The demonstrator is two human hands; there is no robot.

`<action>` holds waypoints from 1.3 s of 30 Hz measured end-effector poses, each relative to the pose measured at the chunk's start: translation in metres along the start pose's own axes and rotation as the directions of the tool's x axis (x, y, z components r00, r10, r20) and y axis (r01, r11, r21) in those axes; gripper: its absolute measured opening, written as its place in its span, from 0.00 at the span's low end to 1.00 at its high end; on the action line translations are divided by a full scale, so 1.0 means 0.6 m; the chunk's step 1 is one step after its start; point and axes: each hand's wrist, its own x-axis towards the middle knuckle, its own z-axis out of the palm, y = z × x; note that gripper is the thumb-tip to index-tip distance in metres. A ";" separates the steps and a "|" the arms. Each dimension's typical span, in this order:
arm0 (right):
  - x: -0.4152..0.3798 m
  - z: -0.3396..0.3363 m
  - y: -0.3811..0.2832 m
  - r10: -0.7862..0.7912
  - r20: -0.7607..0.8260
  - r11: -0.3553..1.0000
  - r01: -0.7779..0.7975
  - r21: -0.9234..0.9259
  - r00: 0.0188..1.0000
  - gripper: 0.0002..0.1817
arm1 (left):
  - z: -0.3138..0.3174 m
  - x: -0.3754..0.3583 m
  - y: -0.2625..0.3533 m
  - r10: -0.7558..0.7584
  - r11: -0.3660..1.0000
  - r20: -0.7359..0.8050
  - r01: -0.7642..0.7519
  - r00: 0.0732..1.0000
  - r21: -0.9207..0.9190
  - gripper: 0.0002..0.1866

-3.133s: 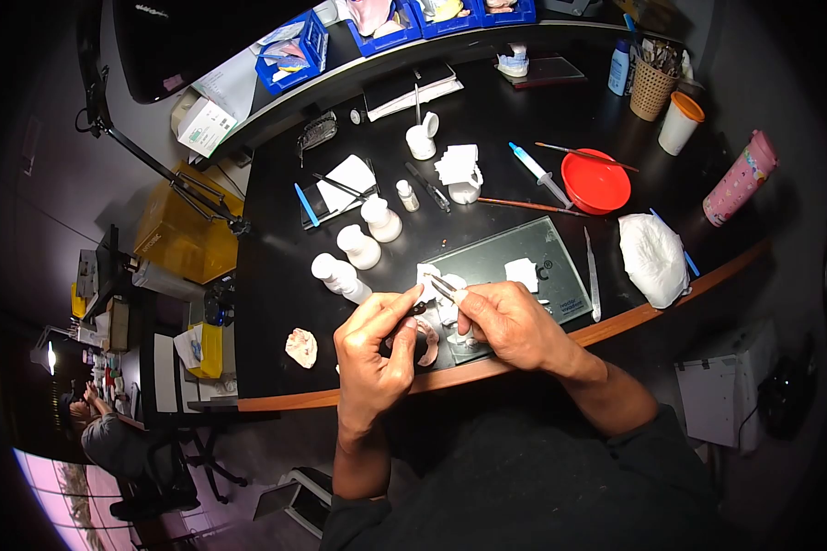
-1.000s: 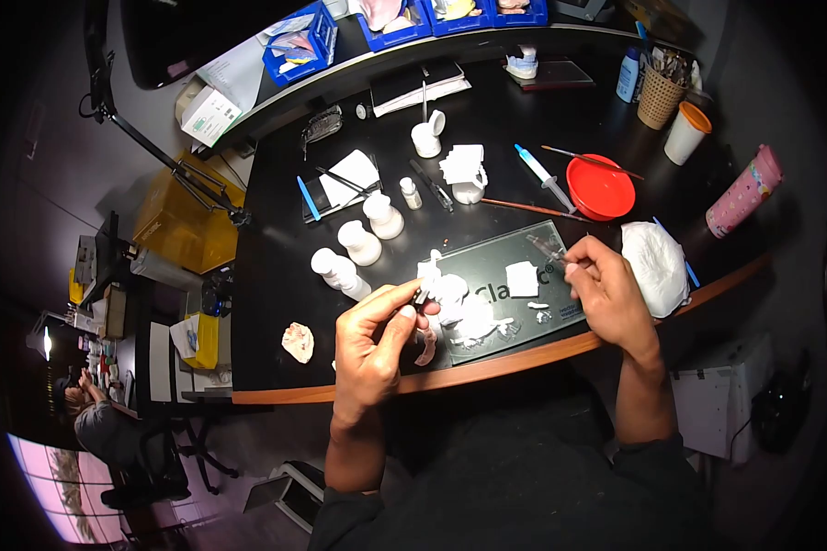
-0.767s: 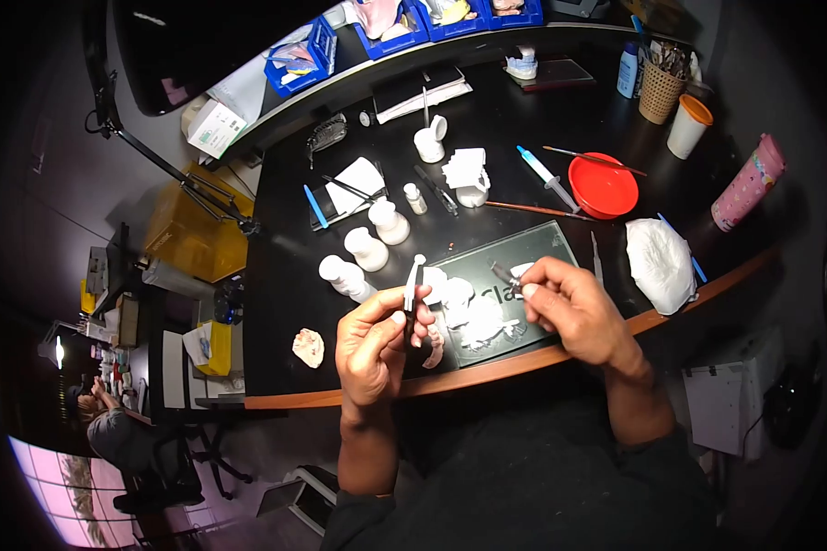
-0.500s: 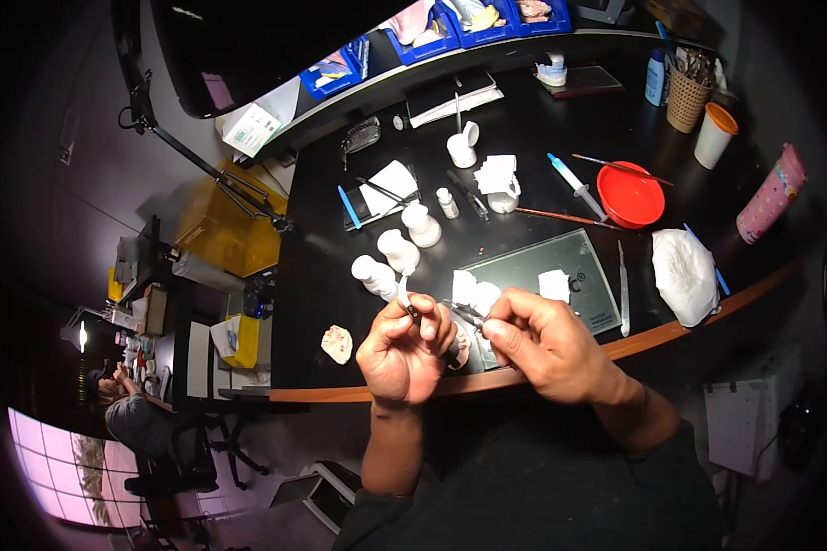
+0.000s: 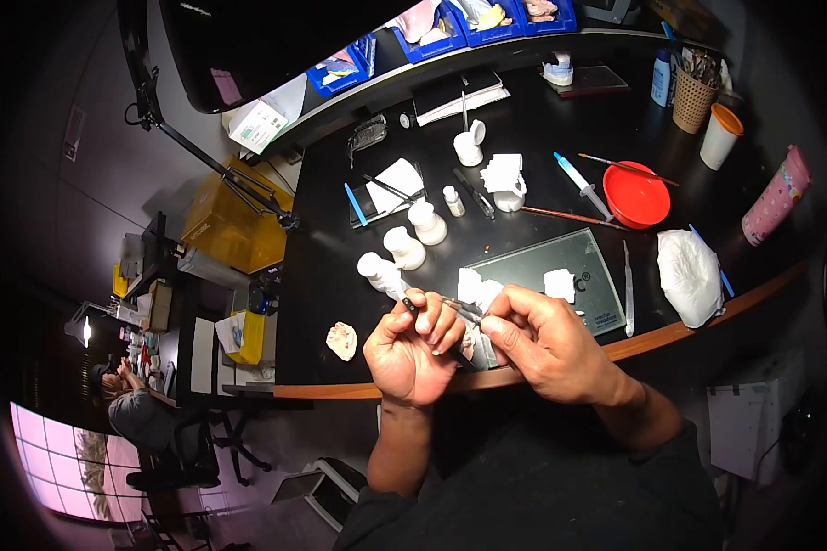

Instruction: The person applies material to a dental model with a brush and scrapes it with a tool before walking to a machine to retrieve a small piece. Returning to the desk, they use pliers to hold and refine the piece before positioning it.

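My left hand (image 5: 412,354) is closed, palm up, around a slim dark-handled tool (image 5: 409,301) whose end shows above the index finger. My right hand (image 5: 551,349) pinches a thin metallic tool (image 5: 461,307) between thumb and fingers. That tool points left, towards the left fingertips, and its exact kind is unclear. Both hands are raised over the front edge of the black desk. Beyond them lies a glass plate (image 5: 599,275), with a folded white tissue (image 5: 559,286) on it and more white tissue (image 5: 481,292) right behind my fingers. A pinkish dental cast piece (image 5: 342,341) lies left of my left hand.
White bottles (image 5: 402,248) stand beyond my left hand. Right of the glass plate lie a metal spatula (image 5: 628,294) and a white plastic-wrapped bundle (image 5: 688,278). A red bowl (image 5: 636,196), a syringe (image 5: 583,185) and brushes sit farther back. Another person (image 5: 138,404) sits far left.
The dark-handled tool in my left hand has turned, and its pale curved end no longer shows against the bottles. My right hand keeps its pinch. The whole view has shifted slightly.
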 end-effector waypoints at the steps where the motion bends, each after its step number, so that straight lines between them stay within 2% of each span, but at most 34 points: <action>1: 0.000 -0.003 -0.002 0.017 -0.010 1.000 -0.017 -0.010 1.000 0.09 | 0.001 0.000 0.000 -0.001 1.000 -0.007 0.001 1.000 -0.012 0.13; 3: -0.001 -0.010 -0.009 0.049 -0.030 0.998 -0.050 -0.030 0.998 0.09 | 0.004 0.000 -0.001 -0.004 0.999 -0.021 0.004 1.000 -0.036 0.13; 6: -0.002 -0.016 0.000 -0.001 -0.065 0.996 -0.005 -0.087 0.998 0.07 | 0.006 0.000 0.001 -0.010 0.998 -0.043 0.008 0.999 -0.062 0.12; 9: -0.005 -0.023 -0.001 0.037 -0.075 0.998 -0.041 -0.051 0.997 0.06 | 0.007 0.001 0.003 -0.029 0.998 -0.037 0.027 0.999 -0.053 0.09; 12: -0.005 -0.024 0.000 0.008 -0.093 0.998 -0.015 -0.069 0.996 0.06 | 0.004 0.001 0.005 -0.036 0.997 -0.039 0.034 0.999 -0.069 0.09; 27: -0.005 -0.025 0.002 0.040 -0.079 0.997 -0.045 -0.063 0.996 0.05 | 0.011 0.000 0.000 0.039 0.999 -0.072 -0.036 0.997 0.036 0.14; 33: -0.007 -0.028 0.007 0.044 -0.079 0.997 -0.049 -0.064 0.996 0.05 | 0.009 -0.002 -0.003 0.102 0.987 -0.085 -0.090 0.991 0.134 0.20; 36: -0.008 -0.032 0.010 0.045 -0.086 0.996 -0.050 -0.067 0.995 0.05 | 0.003 -0.007 -0.003 0.137 0.961 -0.089 -0.110 0.987 0.256 0.21; 39: -0.010 -0.034 0.007 0.084 -0.098 0.995 -0.088 -0.042 0.992 0.05 | 0.007 -0.011 -0.005 0.190 0.852 -0.153 -0.086 0.970 0.517 0.21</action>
